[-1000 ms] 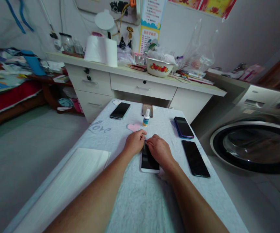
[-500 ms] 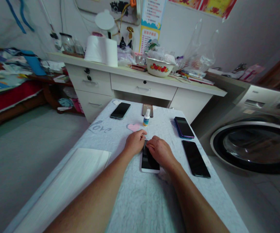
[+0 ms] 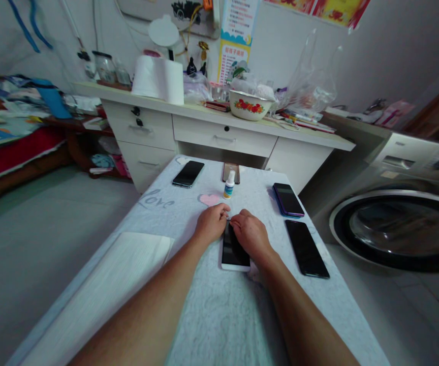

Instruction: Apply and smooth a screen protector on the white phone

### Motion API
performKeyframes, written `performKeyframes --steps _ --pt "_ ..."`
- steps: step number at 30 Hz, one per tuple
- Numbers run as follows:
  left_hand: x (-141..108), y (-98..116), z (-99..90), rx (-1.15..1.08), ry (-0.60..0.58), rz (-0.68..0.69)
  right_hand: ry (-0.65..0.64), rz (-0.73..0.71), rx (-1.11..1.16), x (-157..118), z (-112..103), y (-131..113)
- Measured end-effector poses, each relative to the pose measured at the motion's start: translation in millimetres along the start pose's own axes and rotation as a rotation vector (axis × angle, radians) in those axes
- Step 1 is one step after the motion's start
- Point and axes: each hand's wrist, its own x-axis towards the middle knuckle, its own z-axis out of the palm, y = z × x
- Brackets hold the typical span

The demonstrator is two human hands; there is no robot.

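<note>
A white-framed smartphone (image 3: 234, 254) lies face up on the table, its dark screen toward me. At its far left corner is my left hand (image 3: 212, 222), fingers curled and closed. My right hand (image 3: 250, 234) rests over the phone's far right part, its fingertips pinched together close to the left ones. Something small and pale shows between the two sets of fingertips, too small to make out. The phone's far edge is mostly hidden by the hands. Just beyond them stands a small white-capped spray bottle (image 3: 229, 185) with a blue and orange label.
Other phones lie around: a black one (image 3: 189, 174) far left, a stacked pair (image 3: 288, 199) and a long black one (image 3: 307, 249) at right. A brown phone or case (image 3: 236, 173) sits behind the bottle. White folded sheet (image 3: 128, 274) at left; washing machine (image 3: 398, 203) beyond the right edge.
My right hand has shifted slightly, its fingertips moving a little up toward the phone's far edge. The left hand stays almost still, and the phone keeps its place.
</note>
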Motion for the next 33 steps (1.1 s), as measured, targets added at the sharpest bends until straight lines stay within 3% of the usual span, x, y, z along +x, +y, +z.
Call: performKeyframes --steps 10,33 --pt "0.1 -0.8 0.1 0.000 -0.005 -0.004 -0.044 0.005 0.014 0.3 -4.0 -2.4" --pt "-0.6 -1.1 -3.3 -0.040 -0.013 0.010 -0.144 -0.294 0.241 -13.8 -15.7 2.0"
